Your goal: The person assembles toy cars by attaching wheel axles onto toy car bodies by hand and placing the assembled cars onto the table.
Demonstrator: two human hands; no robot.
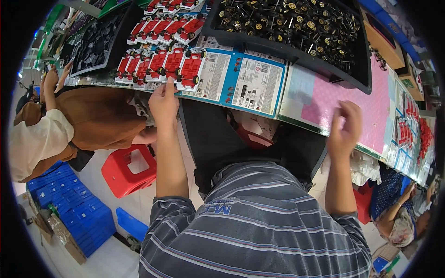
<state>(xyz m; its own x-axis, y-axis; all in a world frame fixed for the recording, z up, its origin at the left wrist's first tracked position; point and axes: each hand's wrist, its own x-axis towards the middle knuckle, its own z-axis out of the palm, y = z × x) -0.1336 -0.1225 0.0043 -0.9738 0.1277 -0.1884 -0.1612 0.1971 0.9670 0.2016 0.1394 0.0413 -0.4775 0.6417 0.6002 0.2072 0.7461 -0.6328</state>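
Note:
Rows of red and white toy cars (174,65) lie upside down on the table, their red undersides and wheels facing up. My left hand (164,104) is at the near edge of the closest row. Its index finger is stretched out and touches a car; the other fingers are folded and partly hidden. Over the table's front edge, at the right, hovers my right hand (345,127), slightly blurred. Its fingers are loosely curled and apart, with nothing visible in them. Beyond the hands stands a black tray (296,54) full of small wheels on axles (296,23).
Printed blue and white card sheets (252,85) and a pink sheet (324,104) cover the tabletop. A black part-filled tray (95,44) lies at the far left. People sit on both sides. A red stool (113,169) and stacked blue boxes (74,204) are at the lower left.

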